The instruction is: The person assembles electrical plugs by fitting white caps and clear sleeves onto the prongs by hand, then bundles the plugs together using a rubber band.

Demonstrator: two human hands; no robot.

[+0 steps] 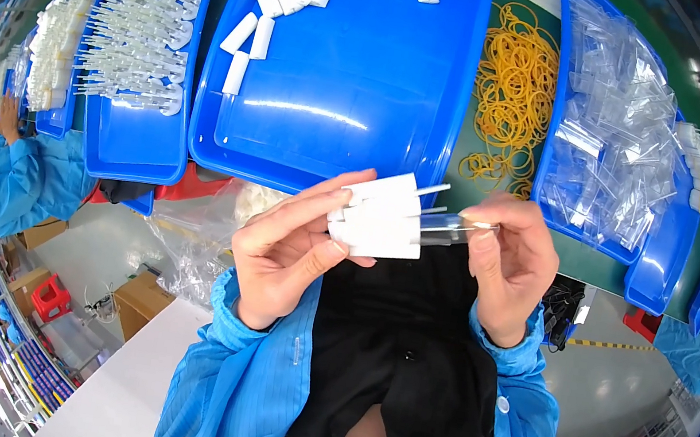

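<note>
In front of my chest, my left hand (286, 241) is closed around a bundle of white plastic pieces (385, 223). Thin white rods (434, 190) stick out of the bundle's right end. My right hand (515, 264) pinches a clear plastic sleeve (442, 229) between thumb and forefinger, with a white tip showing at the pinch. The sleeve meets the right end of the bundle and seems to surround one rod. Beyond my hands, similar white pieces (263, 38) lie in the far left part of a large blue tray (343, 141).
Left of the large tray, a blue bin (134, 148) holds many white rodded parts (143, 33). Yellow rubber bands (516, 90) lie to the right, beside a blue bin of clear plastic sleeves (614, 121). A co-worker in a blue smock (28, 182) sits at far left.
</note>
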